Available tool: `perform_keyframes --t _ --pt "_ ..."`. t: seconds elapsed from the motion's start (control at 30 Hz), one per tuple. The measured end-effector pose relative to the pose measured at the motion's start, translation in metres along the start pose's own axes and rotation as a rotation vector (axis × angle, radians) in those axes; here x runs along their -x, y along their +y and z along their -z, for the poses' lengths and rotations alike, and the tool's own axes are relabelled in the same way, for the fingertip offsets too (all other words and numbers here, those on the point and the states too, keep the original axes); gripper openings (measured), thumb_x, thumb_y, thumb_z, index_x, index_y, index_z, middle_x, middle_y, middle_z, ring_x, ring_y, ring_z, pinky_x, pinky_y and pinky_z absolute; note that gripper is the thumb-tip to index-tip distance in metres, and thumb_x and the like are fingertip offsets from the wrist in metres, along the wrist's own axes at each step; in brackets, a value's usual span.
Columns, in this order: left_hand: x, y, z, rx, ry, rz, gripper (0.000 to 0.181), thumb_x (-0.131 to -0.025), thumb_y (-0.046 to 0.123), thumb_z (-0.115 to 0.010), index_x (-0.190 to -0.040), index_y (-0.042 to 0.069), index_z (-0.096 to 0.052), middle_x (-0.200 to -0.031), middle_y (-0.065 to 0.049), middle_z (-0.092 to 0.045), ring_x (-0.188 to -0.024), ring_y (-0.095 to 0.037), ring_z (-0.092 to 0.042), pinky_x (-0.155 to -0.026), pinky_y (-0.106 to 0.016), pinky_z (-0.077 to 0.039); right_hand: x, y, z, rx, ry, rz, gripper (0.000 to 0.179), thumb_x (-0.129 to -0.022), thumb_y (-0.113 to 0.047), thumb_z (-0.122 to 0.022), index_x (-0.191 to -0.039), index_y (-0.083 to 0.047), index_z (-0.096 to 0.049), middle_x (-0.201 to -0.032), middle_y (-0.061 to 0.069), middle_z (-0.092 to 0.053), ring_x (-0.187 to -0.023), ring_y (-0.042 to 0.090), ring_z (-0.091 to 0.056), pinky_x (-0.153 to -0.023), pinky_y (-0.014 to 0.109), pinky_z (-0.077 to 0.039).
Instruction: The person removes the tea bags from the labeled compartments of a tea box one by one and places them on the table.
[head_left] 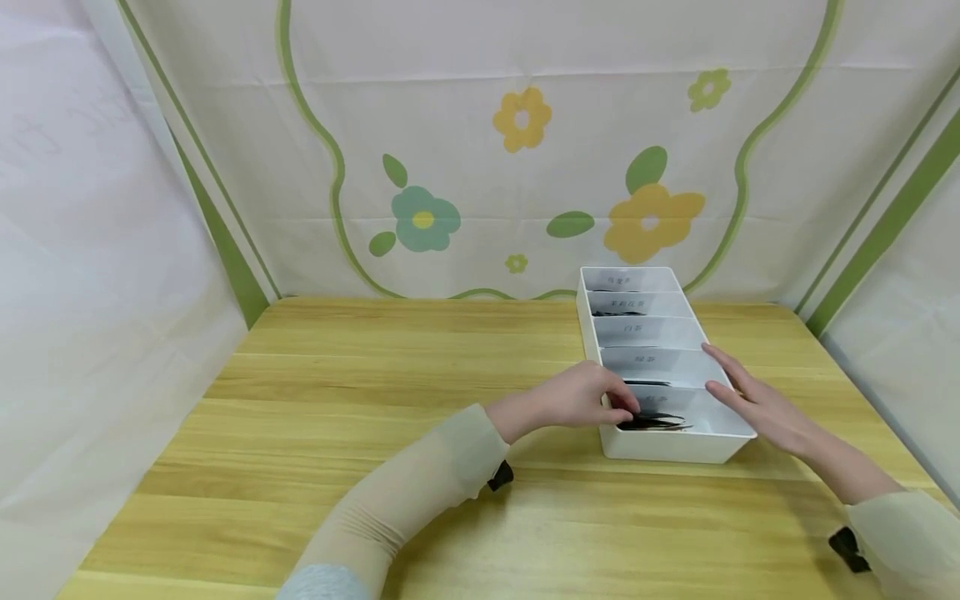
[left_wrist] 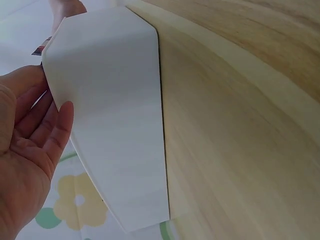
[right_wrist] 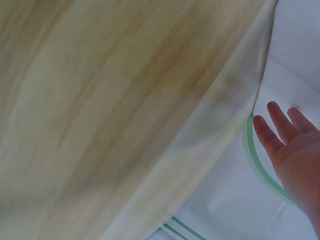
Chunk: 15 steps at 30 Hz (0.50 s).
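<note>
A long white divided box (head_left: 675, 447) stands on the table, its compartments in a row running away from me. Thin dark flat packets (head_left: 656, 422) lie in the nearest compartment. My left hand (head_left: 577, 398) reaches over the box's left rim, thumb and curled forefinger pinching at a dark packet there. In the left wrist view, the left hand (left_wrist: 32, 125) hooks over the rim, and a dark-and-red packet corner (left_wrist: 42, 48) shows beyond its fingers. My right hand (head_left: 765, 410) is at the box's right rim, fingers extended. The right wrist view shows that hand (right_wrist: 295, 150) with its fingers spread.
The farther compartments hold more dark packets (head_left: 618, 313), and their dividers (head_left: 648, 332) bear handwritten labels. A wooden table (head_left: 420, 367) extends to the left of the box. Behind it hangs a flowered cloth (head_left: 480, 167), with white cloth sides left and right.
</note>
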<state>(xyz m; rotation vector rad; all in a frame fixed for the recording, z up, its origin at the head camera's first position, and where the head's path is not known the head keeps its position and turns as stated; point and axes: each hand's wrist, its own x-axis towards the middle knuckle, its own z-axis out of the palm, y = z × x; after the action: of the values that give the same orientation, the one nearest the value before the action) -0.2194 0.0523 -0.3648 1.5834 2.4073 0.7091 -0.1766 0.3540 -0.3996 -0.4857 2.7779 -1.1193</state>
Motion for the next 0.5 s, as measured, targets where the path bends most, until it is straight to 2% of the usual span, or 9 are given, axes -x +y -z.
perform_keyframes --t 0.23,0.5 --pt "0.0001 0.0031 -0.0007 -0.144 0.052 -0.024 0.013 -0.091 0.013 -0.066 -0.098 0.01 -0.077 -0.092 0.005 -0.071 -0.078 0.002 -0.058 -0.075 -0.007 -0.041 -0.0004 0.0002 -0.0002 0.006 0.006 -0.003 0.064 -0.106 -0.026 -0.041 -0.158 -0.023 -0.004 -0.158 0.026 -0.006 -0.131 0.062 -0.02 -0.093 0.075 -0.024" --pt "-0.0018 0.0031 -0.0047 -0.141 0.082 0.028 0.012 -0.091 0.015 -0.068 -0.098 0.011 -0.077 -0.092 0.005 -0.071 -0.079 0.002 -0.059 -0.074 -0.007 -0.041 -0.0003 -0.0006 -0.0007 -0.003 0.01 0.005 0.063 -0.106 -0.026 -0.041 -0.158 -0.022 -0.005 -0.157 0.026 -0.006 -0.13 0.062 -0.02 -0.093 0.075 -0.023"
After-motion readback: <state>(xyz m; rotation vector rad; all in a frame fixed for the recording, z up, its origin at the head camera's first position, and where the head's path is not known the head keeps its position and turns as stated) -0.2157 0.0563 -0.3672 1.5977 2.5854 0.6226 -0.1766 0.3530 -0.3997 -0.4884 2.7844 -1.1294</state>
